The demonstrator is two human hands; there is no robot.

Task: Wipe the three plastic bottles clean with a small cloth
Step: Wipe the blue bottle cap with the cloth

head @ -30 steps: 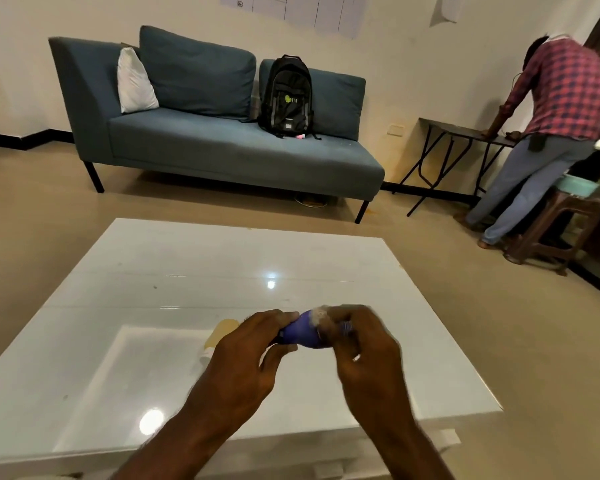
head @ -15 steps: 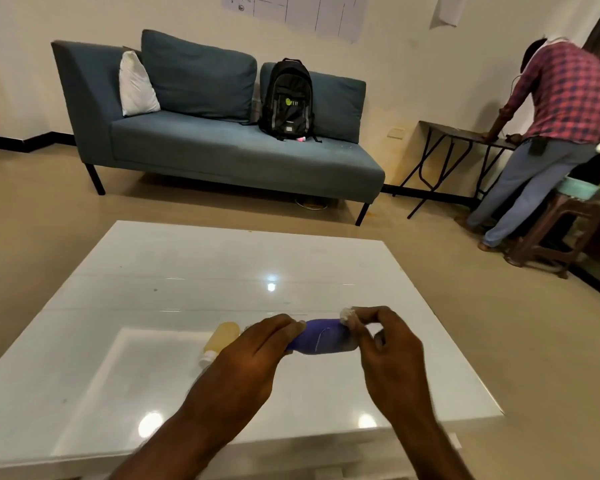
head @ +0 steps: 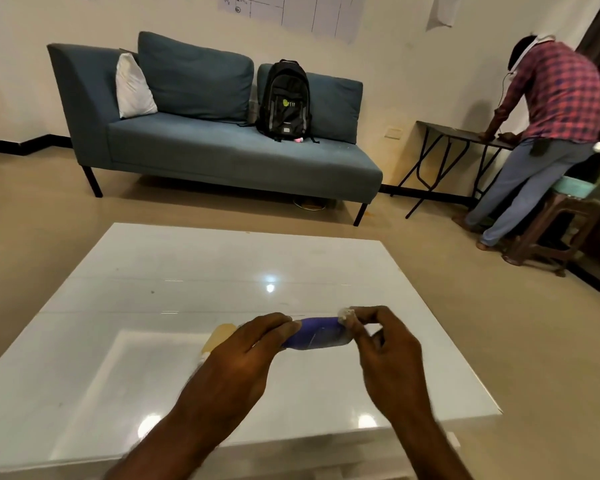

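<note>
I hold a small purple plastic bottle (head: 316, 337) sideways above the white glossy table (head: 153, 306). My left hand (head: 246, 355) grips its left end. My right hand (head: 385, 344) pinches a small whitish cloth (head: 347, 315) against the bottle's right end. A tan bottle (head: 219, 336) lies on the table just left of my left hand, partly hidden by it. A third bottle is not visible.
A blue sofa (head: 222, 150) with a black backpack (head: 284, 102) stands behind the table. A person in a checked shirt (head: 555, 98) leans on a dark folding table (head: 465, 136) at the right, beside a wooden stool (head: 548, 230).
My right hand with the cloth has slid from the middle of the purple bottle out to its right end, uncovering more of the bottle. The left hand keeps its grip.
</note>
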